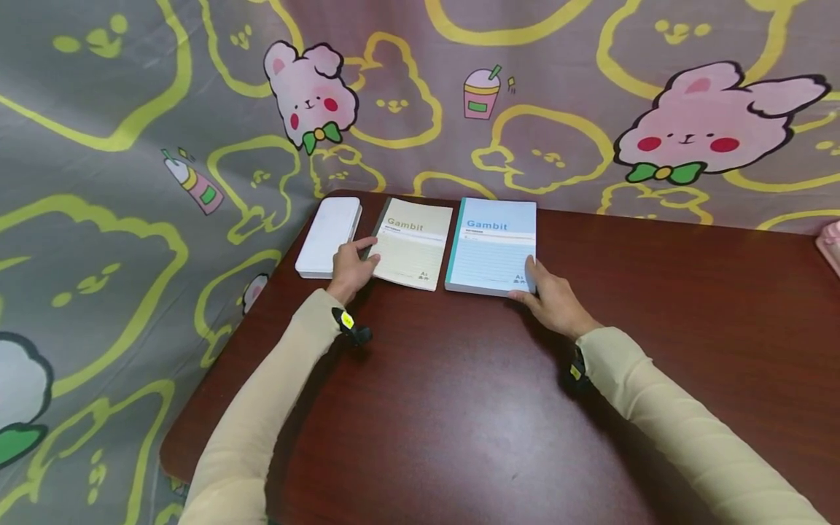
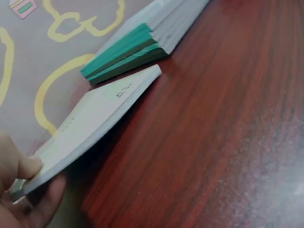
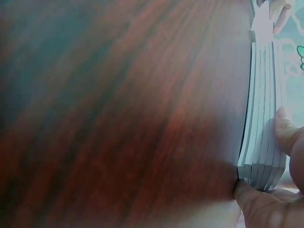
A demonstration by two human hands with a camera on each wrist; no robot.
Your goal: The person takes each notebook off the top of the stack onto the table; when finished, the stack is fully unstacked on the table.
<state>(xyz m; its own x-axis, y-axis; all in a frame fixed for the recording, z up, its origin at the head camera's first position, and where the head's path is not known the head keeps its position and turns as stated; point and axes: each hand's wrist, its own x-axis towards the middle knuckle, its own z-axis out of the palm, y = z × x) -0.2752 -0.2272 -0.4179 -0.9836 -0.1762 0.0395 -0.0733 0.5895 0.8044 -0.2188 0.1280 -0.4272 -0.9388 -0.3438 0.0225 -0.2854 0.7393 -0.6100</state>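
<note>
A cream "Gambit" notebook [image 1: 415, 244] lies on the dark wooden table [image 1: 459, 408]. A blue "Gambit" notebook stack [image 1: 494, 244] with a teal spine lies just to its right. My left hand [image 1: 359, 257] pinches the cream notebook's near left corner. In the left wrist view that corner [image 2: 95, 118] is raised off the wood, with my thumb on top and a finger beneath [image 2: 35, 178]. The teal-edged stack [image 2: 123, 52] lies beyond it. My right hand [image 1: 528, 281] holds the blue stack's near right corner. In the right wrist view my thumb is at the stack's [image 3: 263, 118] edge and a finger lies on the cover.
A white flat case [image 1: 328, 235] lies left of the cream notebook, near the table's left edge. A grey cloth with pink bunnies [image 1: 709, 124] hangs behind and drapes down the left side. A pink object [image 1: 830, 244] shows at the far right edge.
</note>
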